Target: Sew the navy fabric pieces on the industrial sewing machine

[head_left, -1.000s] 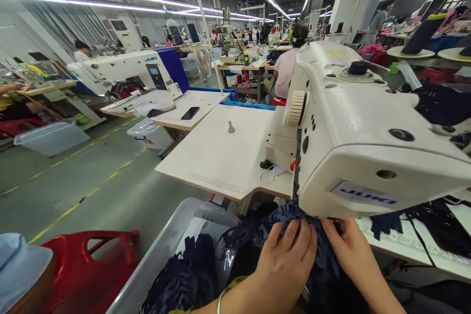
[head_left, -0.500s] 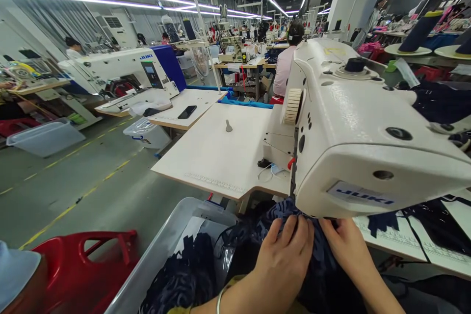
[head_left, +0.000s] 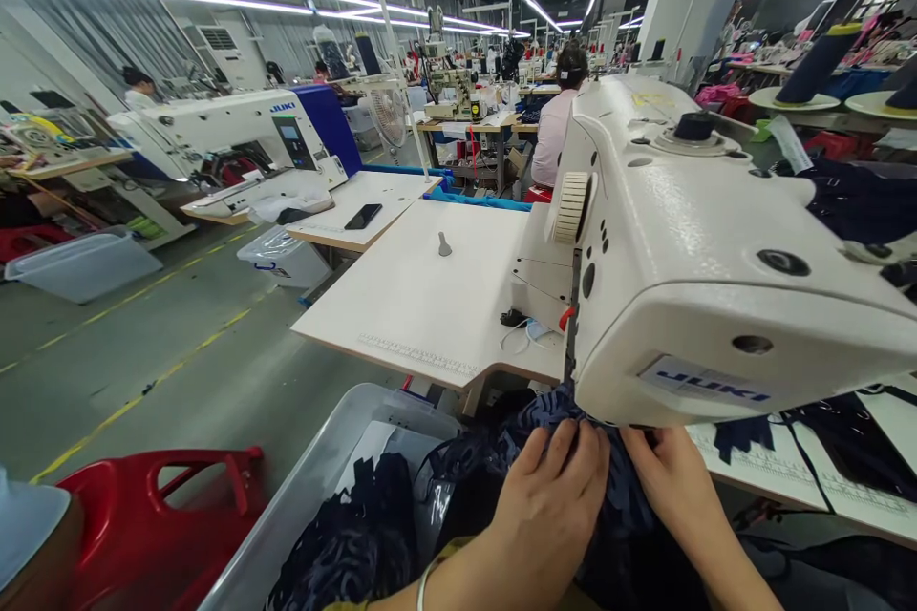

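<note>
Sewing machine head (head_left: 716, 229), near right: smooth, glossy white casing. Table top (head_left: 401, 286): smooth, pale, low-sheen board with a wood-like edge. Bin (head_left: 301, 496), near: translucent, smooth plastic. Cloth (head_left: 541, 409), near: navy, matt, ruffled. Chair (head_left: 143, 525), near left: glossy red plastic. Bangle (head_left: 422, 587): polished, metal-looking. Floor (head_left: 229, 377), left: smooth, faintly glossy.

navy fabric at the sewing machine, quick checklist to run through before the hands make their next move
1. Left hand on the navy fabric: ok, fingers lie on it.
2. Right hand at the fabric: ok, though its fingertips are partly hidden.
3. Needle clear of fingers: cannot tell, the machine head blocks the view.
4. Bracelet away from the machine head: ok, it sits back on the left wrist.
5. Phone away from the fabric: ok, it lies on the farther table.
</note>
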Motion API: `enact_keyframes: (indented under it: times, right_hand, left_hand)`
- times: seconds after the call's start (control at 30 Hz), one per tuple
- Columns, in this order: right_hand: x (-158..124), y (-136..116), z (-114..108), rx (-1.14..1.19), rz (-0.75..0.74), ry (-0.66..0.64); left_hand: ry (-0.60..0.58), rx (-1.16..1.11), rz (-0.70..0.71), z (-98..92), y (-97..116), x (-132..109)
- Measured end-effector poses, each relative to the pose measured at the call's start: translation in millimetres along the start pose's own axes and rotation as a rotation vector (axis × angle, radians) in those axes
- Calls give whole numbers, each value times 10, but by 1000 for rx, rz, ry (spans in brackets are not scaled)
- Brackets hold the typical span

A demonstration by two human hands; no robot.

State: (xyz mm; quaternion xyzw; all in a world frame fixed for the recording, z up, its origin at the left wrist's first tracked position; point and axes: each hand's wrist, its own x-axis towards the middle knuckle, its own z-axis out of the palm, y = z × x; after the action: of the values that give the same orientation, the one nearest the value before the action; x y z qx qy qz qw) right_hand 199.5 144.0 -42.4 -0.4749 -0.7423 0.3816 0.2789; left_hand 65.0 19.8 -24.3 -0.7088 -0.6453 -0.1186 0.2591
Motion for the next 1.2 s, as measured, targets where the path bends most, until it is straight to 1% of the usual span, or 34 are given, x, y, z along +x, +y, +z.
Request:
enact_keyframes:
  times: [0.23,0.4,0.67,0.8,0.9,1.0,1.03,1.1,1.13,1.2]
  right_hand:
    - [17,6,21,1,-22,14]
    - [28,0,39,21,-54,35]
    - [44,22,54,58,-46,23]
    - [45,17,67,123,-47,59]
    - [47,28,77,199,-15,78]
    - [40,89,113,301,95,81]
    - [29,121,138,337,155,68]
    - [-14,194,202,401,267,-5]
    - [-46,232,235,425,298,-61]
    - [-117,306,266,460,291,-197]
  left_hand:
    - [35,11,-61,-6,25,15]
    - [75,5,-70,-19,8,36]
    - [30,-40,-31,26,-20,35]
    - [27,-54,-5,8,-30,65]
    - [37,-72,12,-10,-40,89]
    - [20,-71,25,-1,-35,103]
    - [15,-67,28,3,-32,106]
    - [20,-58,31,-1,-30,107]
    - [31,-55,31,-10,-33,102]
    - [50,-71,27,-39,-48,69]
